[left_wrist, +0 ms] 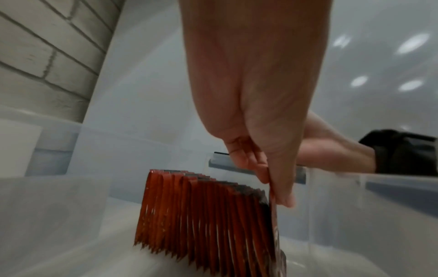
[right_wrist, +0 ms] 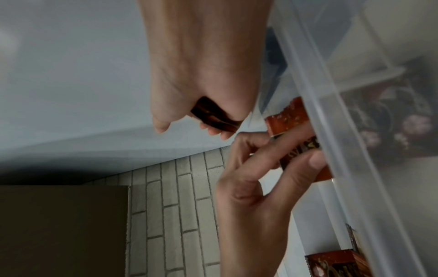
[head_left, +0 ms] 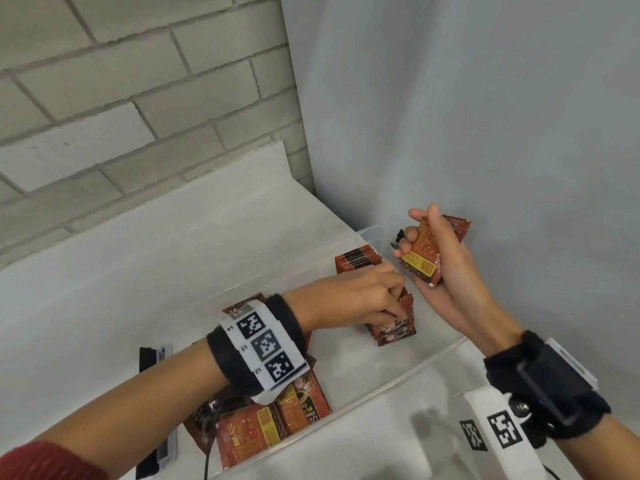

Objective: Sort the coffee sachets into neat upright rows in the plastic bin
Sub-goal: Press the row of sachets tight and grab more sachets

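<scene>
**Left hand at the row's end, right hand holding a stack of sachets**

We note a clear plastic bin (head_left: 398, 367) on a white table (head_left: 104, 278), set in a corner between a pale brick wall (head_left: 121, 98) and a smooth grey wall (head_left: 485, 98).

Inside the bin we see an upright row of red-brown sachets (left_wrist: 201, 221), standing on edge and packed face to face. From the left wrist view the row fans slightly, the tops leaning apart. In the head view the row runs from the far end of the bin toward us, and the left hand covers its middle.

The left hand (head_left: 349, 299) reaches into the bin and pinches the nearest sachet of the row (head_left: 398, 329) by its top edge, thumb on one side and fingertips (left_wrist: 260, 174) on the other. That sachet stands upright against the rest.

The right hand (head_left: 440, 268) hovers over the far right rim of the bin, fingers and thumb curled round a small stack of sachets (head_left: 422, 261) held printed side toward us. We cannot count how many are in the stack.

At the near left end of the bin lies a loose heap of sachets (head_left: 263, 424), lying flat and overlapping, partly hidden under the left forearm.

Both wrists carry black bands (head_left: 540, 379) with white marker tags (head_left: 263, 344). A red sleeve (head_left: 45, 462) shows on the left arm. A black latch (head_left: 149, 358) sits on the bin's left end.
</scene>
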Action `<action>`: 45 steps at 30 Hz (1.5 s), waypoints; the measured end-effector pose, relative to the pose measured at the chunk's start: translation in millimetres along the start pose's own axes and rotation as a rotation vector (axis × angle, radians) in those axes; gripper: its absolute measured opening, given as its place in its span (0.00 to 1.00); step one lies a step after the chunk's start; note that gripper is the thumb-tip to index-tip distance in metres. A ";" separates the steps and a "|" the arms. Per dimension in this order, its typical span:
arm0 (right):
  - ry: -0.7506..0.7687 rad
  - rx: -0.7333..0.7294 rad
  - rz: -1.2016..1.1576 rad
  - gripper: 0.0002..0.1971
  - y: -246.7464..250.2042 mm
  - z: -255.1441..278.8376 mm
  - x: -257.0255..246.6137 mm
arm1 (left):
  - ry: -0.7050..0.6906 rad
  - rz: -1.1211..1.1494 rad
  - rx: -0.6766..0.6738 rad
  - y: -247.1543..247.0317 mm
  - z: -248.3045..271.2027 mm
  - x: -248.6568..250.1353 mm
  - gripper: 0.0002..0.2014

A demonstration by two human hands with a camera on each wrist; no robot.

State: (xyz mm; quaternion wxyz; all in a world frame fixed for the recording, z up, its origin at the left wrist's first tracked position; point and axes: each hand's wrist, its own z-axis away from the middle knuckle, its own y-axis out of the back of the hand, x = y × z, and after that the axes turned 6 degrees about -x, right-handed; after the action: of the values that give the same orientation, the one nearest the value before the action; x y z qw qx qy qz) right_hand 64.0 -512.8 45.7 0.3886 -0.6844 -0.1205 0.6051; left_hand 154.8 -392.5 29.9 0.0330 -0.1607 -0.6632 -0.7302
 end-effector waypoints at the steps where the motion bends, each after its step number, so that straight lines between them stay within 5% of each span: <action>1: -0.003 0.001 0.004 0.19 0.6 0.0 0.0 | -0.021 -0.038 0.012 -3.4 -2.2 -0.3 0.10; 13: -0.012 0.010 0.002 0.19 0.9 0.3 -0.4 | -0.096 -0.329 0.092 -19.5 -5.0 0.3 0.09; 19: -0.019 0.012 -0.009 0.18 0.4 0.7 -0.8 | -0.020 -0.334 0.031 -23.1 -5.6 3.4 0.18; 22: -0.035 -0.011 -0.029 0.16 0.3 1.6 -2.8 | -0.032 -0.372 0.061 -24.7 -4.3 3.9 0.12; 25: -0.038 -0.031 -0.061 0.14 2.3 1.9 -2.7 | -0.064 -0.358 0.079 -24.9 -2.7 5.1 0.16; 30: -0.045 -0.056 -0.107 0.23 4.9 2.3 -4.0 | -0.050 -0.352 0.058 -24.1 -0.8 5.0 0.20; 36: -0.043 -0.061 -0.108 0.17 5.6 1.2 -3.0 | 0.055 -0.130 0.048 -4.8 9.5 0.0 0.20; 41: -0.058 -0.079 -0.008 0.15 4.3 2.8 -3.5 | 0.292 0.211 0.060 15.7 29.4 -16.6 0.17; 45: -0.072 -0.092 0.090 0.16 4.2 4.1 -2.7 | 0.428 0.429 0.225 32.1 34.4 -15.6 0.15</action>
State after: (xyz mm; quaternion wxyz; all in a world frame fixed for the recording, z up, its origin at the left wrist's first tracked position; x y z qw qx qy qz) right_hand 58.2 -515.7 44.9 0.3244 -0.6839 -0.1313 0.6401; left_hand 184.6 -365.2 58.6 0.3423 -0.1348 -0.6687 -0.6461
